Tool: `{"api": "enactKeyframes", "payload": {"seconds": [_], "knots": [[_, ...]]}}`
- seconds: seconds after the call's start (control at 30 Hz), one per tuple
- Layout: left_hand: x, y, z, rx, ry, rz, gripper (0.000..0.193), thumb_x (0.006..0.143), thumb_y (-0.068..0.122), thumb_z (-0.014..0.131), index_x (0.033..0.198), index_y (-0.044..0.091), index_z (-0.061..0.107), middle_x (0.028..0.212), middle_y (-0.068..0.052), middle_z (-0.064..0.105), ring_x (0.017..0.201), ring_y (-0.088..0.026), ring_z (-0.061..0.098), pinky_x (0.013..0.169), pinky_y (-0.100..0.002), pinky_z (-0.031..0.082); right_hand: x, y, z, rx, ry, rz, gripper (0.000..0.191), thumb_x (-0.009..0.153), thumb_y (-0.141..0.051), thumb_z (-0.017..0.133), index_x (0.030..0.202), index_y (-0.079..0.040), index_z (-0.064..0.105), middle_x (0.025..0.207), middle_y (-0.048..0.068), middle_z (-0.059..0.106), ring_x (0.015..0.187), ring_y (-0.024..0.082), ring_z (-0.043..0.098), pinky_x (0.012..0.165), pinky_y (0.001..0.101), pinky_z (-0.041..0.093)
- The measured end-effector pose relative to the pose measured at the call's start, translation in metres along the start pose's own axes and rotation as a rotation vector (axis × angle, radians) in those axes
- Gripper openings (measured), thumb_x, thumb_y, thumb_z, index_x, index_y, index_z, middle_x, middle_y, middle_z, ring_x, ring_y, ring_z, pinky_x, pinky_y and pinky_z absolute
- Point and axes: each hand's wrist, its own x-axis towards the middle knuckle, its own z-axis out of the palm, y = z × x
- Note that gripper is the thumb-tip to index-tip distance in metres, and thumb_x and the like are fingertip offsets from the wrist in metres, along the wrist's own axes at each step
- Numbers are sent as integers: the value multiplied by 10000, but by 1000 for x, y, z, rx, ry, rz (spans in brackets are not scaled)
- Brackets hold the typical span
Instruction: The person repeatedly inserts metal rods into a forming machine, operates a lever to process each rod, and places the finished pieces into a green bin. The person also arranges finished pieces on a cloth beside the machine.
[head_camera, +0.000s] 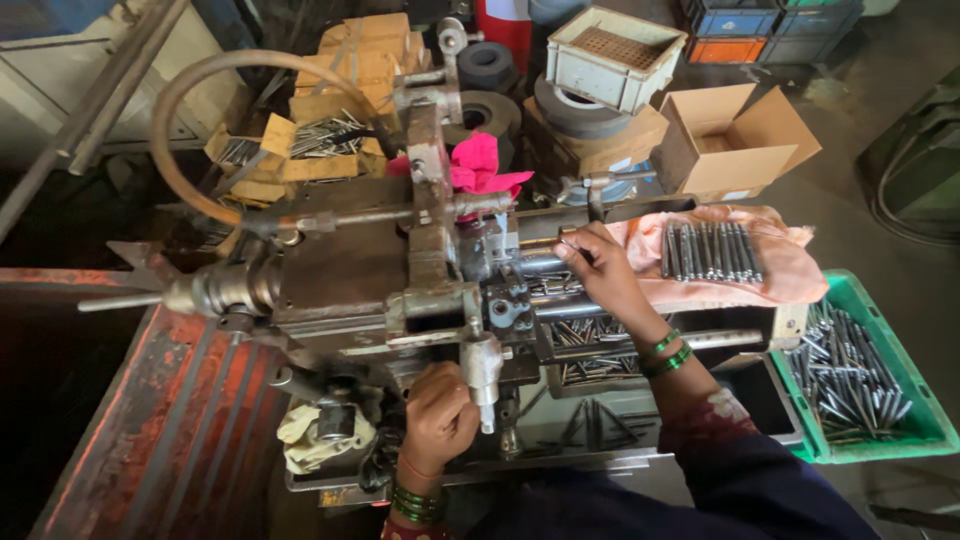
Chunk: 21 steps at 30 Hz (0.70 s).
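Observation:
My left hand is closed around the grey metal lever handle at the front of a small lathe-like machine. At the right side of the machine's spindle, my right hand pinches a thin metal rod between its fingertips. Green bangles sit on both wrists. Below the right hand, a trough holds several loose metal rods.
A row of finished rods lies on a peach cloth to the right. A green crate full of rods stands at far right. An open cardboard box, white crate, pink rag and grinding wheels sit behind. A curved hose arcs at left.

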Motion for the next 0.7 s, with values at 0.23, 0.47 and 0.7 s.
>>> {"api": "enactKeyframes", "payload": {"seconds": [0.23, 0.47, 0.7], "knots": [[4, 1, 0, -26, 1, 14, 117, 728, -69, 648, 728, 18, 568, 686, -97, 519, 624, -288, 556, 598, -394, 432, 4, -17, 9, -41, -116, -101, 149, 971, -165, 713, 991, -18, 708, 936, 61, 692, 906, 194, 609, 821, 315, 490], [-2, -11, 3, -31, -6, 20, 158, 719, -62, 648, 687, 32, 526, 681, -100, 505, 611, -283, 537, 588, -393, 420, 14, -23, 32, 113, -169, -5, 203, 982, -219, 678, 962, -19, 707, 893, 78, 686, 848, 198, 640, 786, 326, 505], [0, -18, 2, -9, -19, 100, 108, 729, -63, 621, 784, 29, 610, 710, -92, 513, 647, -298, 555, 613, -399, 428, 30, -11, 40, 112, -295, 49, 317, 1014, -265, 634, 843, -1, 596, 760, 76, 542, 721, 177, 525, 688, 338, 464]]}}
